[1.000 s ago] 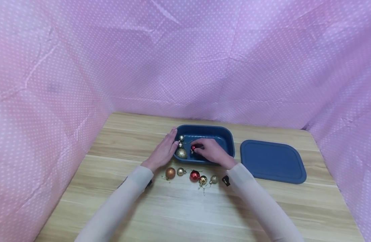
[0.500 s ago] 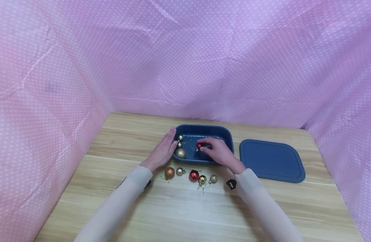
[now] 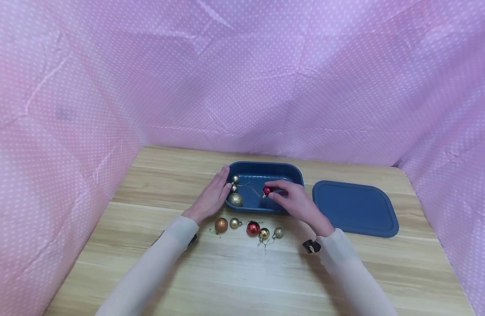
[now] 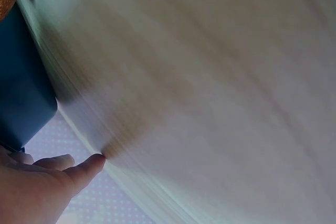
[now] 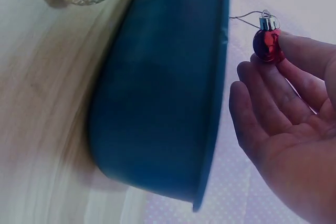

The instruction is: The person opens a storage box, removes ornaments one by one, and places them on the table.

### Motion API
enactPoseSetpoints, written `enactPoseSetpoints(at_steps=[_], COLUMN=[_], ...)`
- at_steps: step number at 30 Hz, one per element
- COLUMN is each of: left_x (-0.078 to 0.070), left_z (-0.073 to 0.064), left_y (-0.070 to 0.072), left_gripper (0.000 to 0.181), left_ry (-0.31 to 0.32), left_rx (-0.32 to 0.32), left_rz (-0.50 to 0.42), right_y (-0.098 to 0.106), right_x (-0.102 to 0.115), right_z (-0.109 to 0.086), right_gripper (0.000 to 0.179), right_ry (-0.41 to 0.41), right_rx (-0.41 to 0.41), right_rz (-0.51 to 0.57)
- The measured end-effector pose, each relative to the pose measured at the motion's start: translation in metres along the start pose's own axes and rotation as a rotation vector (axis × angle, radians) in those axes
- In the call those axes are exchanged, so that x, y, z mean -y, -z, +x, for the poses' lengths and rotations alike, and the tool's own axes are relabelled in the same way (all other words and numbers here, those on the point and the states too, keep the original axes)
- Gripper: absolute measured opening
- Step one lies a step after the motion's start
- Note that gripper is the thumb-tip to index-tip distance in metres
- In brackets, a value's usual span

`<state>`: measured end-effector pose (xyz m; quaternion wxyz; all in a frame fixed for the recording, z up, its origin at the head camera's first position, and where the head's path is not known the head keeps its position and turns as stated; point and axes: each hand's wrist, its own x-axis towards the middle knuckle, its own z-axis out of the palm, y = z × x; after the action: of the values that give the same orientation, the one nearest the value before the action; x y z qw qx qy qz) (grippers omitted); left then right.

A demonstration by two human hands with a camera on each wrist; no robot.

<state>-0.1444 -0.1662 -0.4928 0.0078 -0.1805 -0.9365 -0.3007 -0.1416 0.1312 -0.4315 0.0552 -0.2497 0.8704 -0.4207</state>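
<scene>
Between its thumb and fingers my right hand (image 3: pixel 297 201) pinches a small red bauble (image 3: pixel 267 190) with a silver cap. The right wrist view shows this red bauble (image 5: pixel 268 45) held above the rim of the blue container (image 5: pixel 157 87), its string hanging out to one side. With fingers straight, my left hand (image 3: pixel 210 198) rests along the left side of the blue container (image 3: pixel 287 210). Inside, at the left end, lie a large glittery gold bauble (image 3: pixel 235 200) and two smaller gold baubles, the farther one (image 3: pixel 235 179) near the back corner.
In front of the container, an orange bauble (image 3: pixel 221 225), a pale gold bauble (image 3: pixel 235 223), a larger red bauble (image 3: pixel 253 228), a shiny gold bauble (image 3: pixel 264 233) and a glittery bauble (image 3: pixel 278 232) form a row. The blue lid (image 3: pixel 355 208) lies flat at right. Pink dotted cloth (image 3: pixel 242 87) surrounds the table.
My right hand has moved right and toward me with the small red bauble, from low in the container to over its middle. The left hand has stayed at the container's side.
</scene>
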Motion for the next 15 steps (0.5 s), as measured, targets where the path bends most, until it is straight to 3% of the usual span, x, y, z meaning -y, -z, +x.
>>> enactPoseSetpoints(at_steps=[15], left_x=[-0.001], left_z=[0.000], left_y=[0.001], left_gripper=[0.064], left_ry=[-0.001], left_rx=[0.006], left_rz=[0.005], right_y=[0.020], right_x=[0.008], right_z=[-0.031], right_gripper=[0.035], right_ry=[-0.015], right_rx=[-0.053], right_rz=[-0.025])
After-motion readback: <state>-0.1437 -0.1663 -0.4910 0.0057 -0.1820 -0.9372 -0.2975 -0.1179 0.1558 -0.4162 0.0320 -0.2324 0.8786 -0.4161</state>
